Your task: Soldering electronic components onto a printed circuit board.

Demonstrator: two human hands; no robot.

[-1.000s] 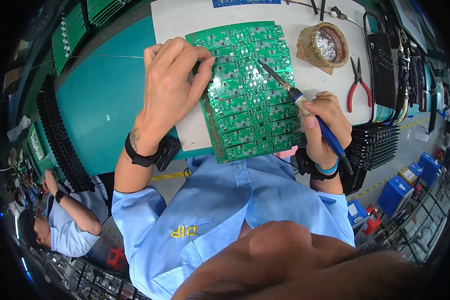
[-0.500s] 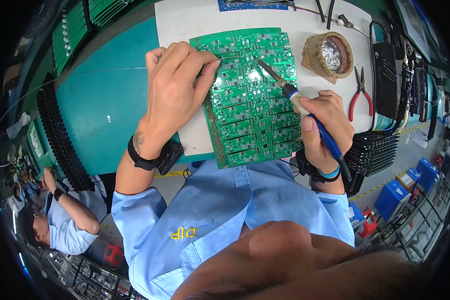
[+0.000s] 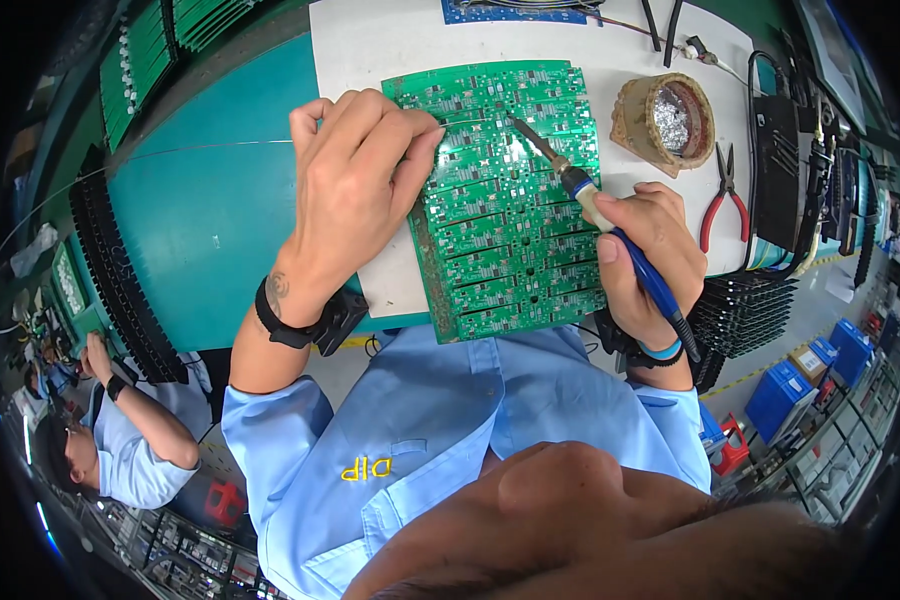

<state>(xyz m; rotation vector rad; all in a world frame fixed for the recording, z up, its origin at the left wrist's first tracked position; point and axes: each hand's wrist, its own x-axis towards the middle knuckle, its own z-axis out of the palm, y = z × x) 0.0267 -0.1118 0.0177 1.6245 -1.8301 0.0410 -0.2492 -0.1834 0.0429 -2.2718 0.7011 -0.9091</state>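
Fingers point(image 3: 425, 124) curl, left hand point(image 3: 353, 170) seemingly pinching thin wire point(image 3: 215, 145).

Yellow embroidered lettering point(image 3: 367, 469) stands inverted on the blue shirt point(image 3: 435, 400), lower centre-left; no other marking legible.

We see a worker in a light-blue, short-sleeved shirt point(image 3: 435, 400) with yellow embroidered lettering point(image 3: 367, 469) across the chest. We note a small tattoo point(image 3: 280, 284) above a black strap point(image 3: 281, 324) with boxy black unit point(image 3: 342, 319) at left, and a bright-blue wristband point(image 3: 662, 350) at right.
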